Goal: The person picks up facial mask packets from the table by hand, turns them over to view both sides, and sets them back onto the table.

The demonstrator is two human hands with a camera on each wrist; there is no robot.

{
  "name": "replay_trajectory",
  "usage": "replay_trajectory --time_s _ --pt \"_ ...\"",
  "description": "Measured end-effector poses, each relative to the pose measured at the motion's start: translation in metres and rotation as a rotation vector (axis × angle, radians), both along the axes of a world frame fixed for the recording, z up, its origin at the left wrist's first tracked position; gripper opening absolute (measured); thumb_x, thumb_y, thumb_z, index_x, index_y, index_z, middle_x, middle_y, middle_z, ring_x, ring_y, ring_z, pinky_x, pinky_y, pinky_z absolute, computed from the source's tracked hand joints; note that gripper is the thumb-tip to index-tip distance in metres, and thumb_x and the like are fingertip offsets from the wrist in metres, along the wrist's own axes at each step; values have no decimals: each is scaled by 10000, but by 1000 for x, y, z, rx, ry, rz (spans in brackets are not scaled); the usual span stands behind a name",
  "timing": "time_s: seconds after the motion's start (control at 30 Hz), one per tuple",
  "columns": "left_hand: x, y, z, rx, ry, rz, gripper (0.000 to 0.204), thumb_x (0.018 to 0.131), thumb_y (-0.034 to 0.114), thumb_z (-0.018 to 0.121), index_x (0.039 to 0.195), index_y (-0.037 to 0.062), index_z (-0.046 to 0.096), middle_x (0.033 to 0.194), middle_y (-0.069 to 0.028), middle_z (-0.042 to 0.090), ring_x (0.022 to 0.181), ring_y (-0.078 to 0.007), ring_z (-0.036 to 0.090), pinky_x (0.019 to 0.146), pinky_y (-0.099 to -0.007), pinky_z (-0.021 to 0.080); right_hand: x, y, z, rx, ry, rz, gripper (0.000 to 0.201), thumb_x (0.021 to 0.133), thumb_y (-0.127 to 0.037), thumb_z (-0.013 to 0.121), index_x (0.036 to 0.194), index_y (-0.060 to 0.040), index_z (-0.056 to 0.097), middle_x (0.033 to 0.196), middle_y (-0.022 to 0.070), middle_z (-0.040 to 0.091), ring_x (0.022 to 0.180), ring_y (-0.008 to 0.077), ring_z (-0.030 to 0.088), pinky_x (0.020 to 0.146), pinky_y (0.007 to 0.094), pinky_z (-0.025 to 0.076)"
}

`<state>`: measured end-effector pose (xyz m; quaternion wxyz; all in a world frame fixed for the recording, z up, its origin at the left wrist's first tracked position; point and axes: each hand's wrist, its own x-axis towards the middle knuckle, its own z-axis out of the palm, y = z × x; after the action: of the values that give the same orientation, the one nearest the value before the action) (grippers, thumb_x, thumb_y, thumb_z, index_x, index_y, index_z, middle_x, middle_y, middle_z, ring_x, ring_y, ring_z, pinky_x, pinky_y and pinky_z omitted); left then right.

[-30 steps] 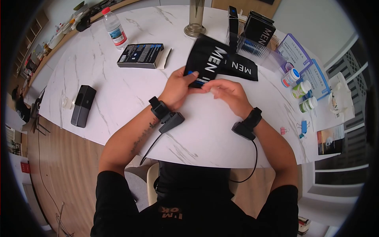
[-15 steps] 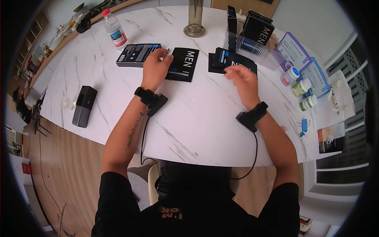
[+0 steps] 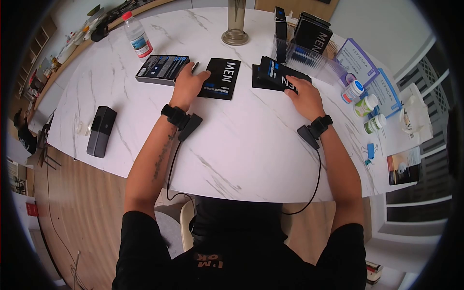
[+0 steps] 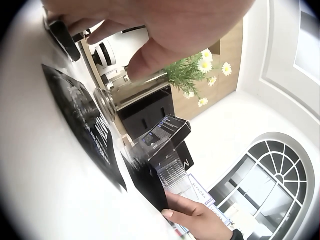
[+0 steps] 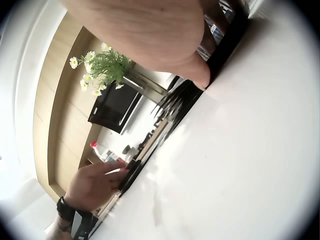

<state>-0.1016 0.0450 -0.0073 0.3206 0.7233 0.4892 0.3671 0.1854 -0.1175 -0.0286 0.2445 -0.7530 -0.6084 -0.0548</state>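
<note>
My left hand (image 3: 189, 86) is at the right end of a flat black box (image 3: 162, 67), its fingers reaching over that end and its thumb spread apart. Right beside it lies a black sachet (image 3: 223, 79) printed MEN, flat on the table. Farther right, my right hand (image 3: 307, 99) pinches the near edge of another black MEN sachet (image 3: 273, 72), which lies over a further dark one. In the left wrist view, the right thumb and fingers (image 4: 182, 205) meet at that sachet's edge. The left fingertips touch the box end in the right wrist view.
Behind the right hand stands a clear organizer (image 3: 309, 60) with black boxes. Sephora boxes (image 3: 357, 65) and several small bottles (image 3: 366, 105) are at the right. A glass vase (image 3: 235, 36), a water bottle (image 3: 137, 36) and a dark oblong device (image 3: 101, 131) stand elsewhere on the table.
A sachet held in the left hand now lies beside the box. The left hand has moved left to the box end; the right hand has moved right and taken hold of the other sachet.
</note>
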Motion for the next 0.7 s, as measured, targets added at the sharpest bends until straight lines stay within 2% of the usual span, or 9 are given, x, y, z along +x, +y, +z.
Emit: replay_trajectory --time_s 0.1,0.17,0.2,0.27,0.3,0.37,0.43,0.53,0.7 --pt "1 -4 6 46 -76 -52 629 804 303 674 1279 -77 513 1142 -237 621 1048 -279 603 915 -313 444 1 0 1 60 84 18 295 854 -193 642 1131 -94 671 1145 118 660 1037 307 614 881 380 494" --pt "1 -12 14 -53 -131 -87 503 825 261 674 1215 -38 568 1011 -155 655 966 -202 608 849 -280 459 5 2 -3 128 103 24 230 854 -185 642 1058 -102 710 1059 103 695 967 302 644 832 382 512" --pt "2 -19 19 -53 -131 -88 503 825 261 674 1215 -38 568 1011 -155 655 966 -202 608 849 -280 459 4 1 -2 136 136 15 202 845 -186 654 1010 -93 721 1018 102 703 930 303 653 812 377 515" --pt "5 -33 24 -172 -282 -269 346 888 197 624 1148 -31 601 1043 -89 631 952 -115 570 861 -252 443 3 1 1 145 170 6 177 835 -187 666 963 -85 732 976 100 712 894 304 662 792 372 518" --pt "8 -35 20 -173 -282 -269 346 888 197 624 1148 -31 601 1043 -89 631 952 -115 570 861 -252 443 1 0 5 114 210 -10 171 820 -183 682 942 -75 733 960 96 716 867 299 668 775 361 520" --pt "12 -37 9 -257 -364 -492 310 921 187 595 1146 -27 603 1059 -93 640 972 -135 591 875 -275 461 -1 -2 12 82 250 -27 166 805 -179 698 920 -65 735 944 91 719 840 293 674 758 351 521" --pt "16 -40 5 -369 -421 -559 297 933 184 579 1140 -27 601 1080 -105 641 996 -160 601 899 -292 469 -2 -3 16 47 363 -27 142 776 -85 720 895 -8 722 973 103 726 861 214 691 776 290 511" --pt "16 -40 0 -585 -537 -683 287 954 182 545 1138 -33 589 1125 -143 635 1055 -217 609 955 -337 478 5 -2 5 135 379 50 120 771 -102 706 873 -39 717 924 96 723 814 269 684 741 323 522" --pt "17 -42 -1 -823 -672 -766 336 973 209 503 1189 -46 541 1159 -220 612 1119 -289 600 1014 -397 469 -8 -2 10 247 343 34 93 774 -47 669 863 -31 695 914 87 728 818 262 689 755 309 523"
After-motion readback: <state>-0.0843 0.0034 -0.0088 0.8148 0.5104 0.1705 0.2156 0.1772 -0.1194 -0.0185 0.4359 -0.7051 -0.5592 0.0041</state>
